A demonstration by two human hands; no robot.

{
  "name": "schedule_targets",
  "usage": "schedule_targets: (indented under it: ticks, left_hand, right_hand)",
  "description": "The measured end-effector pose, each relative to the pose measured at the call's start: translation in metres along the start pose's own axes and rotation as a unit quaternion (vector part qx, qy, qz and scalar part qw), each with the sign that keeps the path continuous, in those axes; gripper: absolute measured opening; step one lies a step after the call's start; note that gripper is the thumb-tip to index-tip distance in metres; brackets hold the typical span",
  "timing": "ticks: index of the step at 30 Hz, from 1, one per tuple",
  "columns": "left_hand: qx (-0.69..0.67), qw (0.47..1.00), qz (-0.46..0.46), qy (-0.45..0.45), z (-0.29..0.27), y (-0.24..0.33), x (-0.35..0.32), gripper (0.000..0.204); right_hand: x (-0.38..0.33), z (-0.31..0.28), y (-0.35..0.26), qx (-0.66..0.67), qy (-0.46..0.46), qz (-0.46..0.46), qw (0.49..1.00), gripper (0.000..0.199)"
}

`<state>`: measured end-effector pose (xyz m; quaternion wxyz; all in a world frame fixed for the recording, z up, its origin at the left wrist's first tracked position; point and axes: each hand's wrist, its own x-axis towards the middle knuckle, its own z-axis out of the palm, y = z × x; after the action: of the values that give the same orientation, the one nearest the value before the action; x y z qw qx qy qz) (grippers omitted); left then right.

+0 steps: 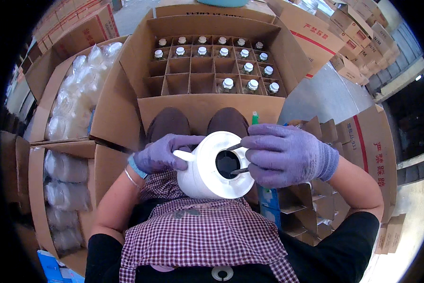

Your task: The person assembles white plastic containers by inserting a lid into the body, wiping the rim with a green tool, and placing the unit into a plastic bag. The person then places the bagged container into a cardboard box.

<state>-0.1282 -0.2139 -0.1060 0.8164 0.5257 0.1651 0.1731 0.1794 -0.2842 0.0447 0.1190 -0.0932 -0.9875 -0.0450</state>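
A white plastic jug (193, 178) with a wide round rim and a dark opening is tilted toward me over my lap. My left hand (167, 153) is closed around the handle on its left side. At the other side, my right hand (287, 154) is closed on a two-pronged metal tool (240, 171). Its dark tips are apart, at the upper and lower right of the jug's opening. A green end (255, 118) sticks up behind my right fingers; whether it belongs to the tool I cannot tell. Both hands wear purple gloves.
Ahead, an open carton (207, 106) with cardboard dividers holds several white-capped bottles (228, 85). Cartons at my left hold clear plastic-wrapped pieces (68, 170). On my right are cardboard dividers (294, 203) and a printed carton (368, 155). Stacked boxes (358, 35) stand far right.
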Motion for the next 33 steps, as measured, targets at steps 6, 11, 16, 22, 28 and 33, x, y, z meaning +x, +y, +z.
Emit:
schedule_targets:
  ticks: [6,11,16,22,28,33]
  left_hand:
    - [0.044,0.997,-0.019,-0.064,-0.021,-0.003,0.020,0.094]
    - [0.038,0.999,0.005,-0.030,-0.017,-0.007,0.019,0.088]
    - [0.142,0.958,0.084,0.234,0.051,-0.039,0.001,0.081]
    - [0.140,0.930,0.115,0.321,0.059,-0.047,-0.002,0.082]
    - [0.012,0.914,0.130,0.384,0.038,-0.048,0.012,0.087]
    - [0.190,0.931,0.025,0.311,-0.019,-0.001,-0.018,0.080]
  right_hand:
    - [0.011,0.008,0.000,0.007,-0.011,-0.067,0.998,0.026]
    - [0.014,0.006,0.000,0.017,-0.094,0.061,0.994,0.023]
    - [-0.004,0.057,0.009,0.091,-0.022,0.445,0.891,0.019]
    - [-0.002,0.060,0.049,0.183,0.118,0.410,0.886,0.028]
    - [-0.059,0.100,0.198,-0.030,0.186,0.673,0.716,0.038]
    - [-0.156,0.209,0.260,0.120,0.091,0.772,0.618,0.049]
